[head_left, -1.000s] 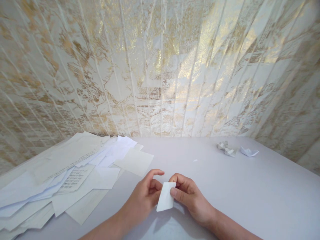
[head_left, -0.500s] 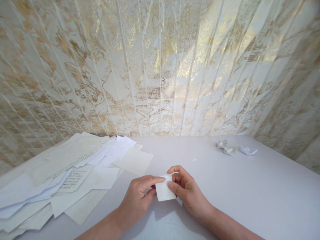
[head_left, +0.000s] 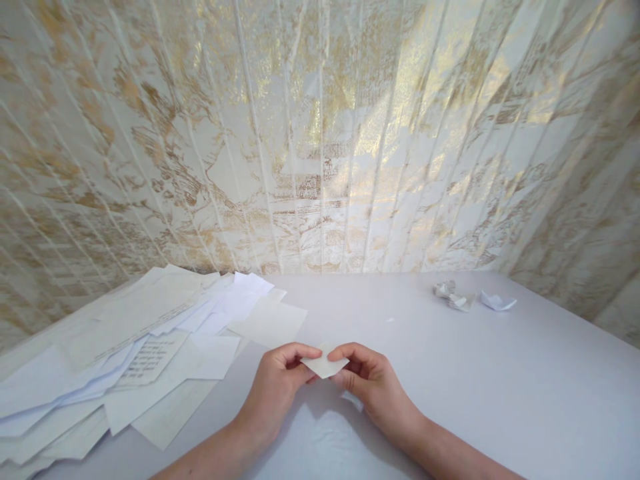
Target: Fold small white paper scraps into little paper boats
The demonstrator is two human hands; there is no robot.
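Observation:
A small folded piece of white paper is held up over the table between my two hands, one corner pointing down toward me. My left hand pinches its left side, thumb below and index finger on top. On the right side, my right hand grips it the same way, with the other fingers curled behind. The paper's far edge is partly covered by my fingertips. Just under my right hand, a small bit of white paper shows; whether it lies on the table I cannot tell.
A spread pile of loose paper sheets, some printed, covers the left of the white table. Crumpled paper and a small folded paper lie at the back right. A tiny paper scrap lies mid-table. A patterned curtain hangs behind.
The folded paper has turned from a square facing me to a flatter, corner-forward position. My right index finger has come down onto it, and both hands now hold opposite sides.

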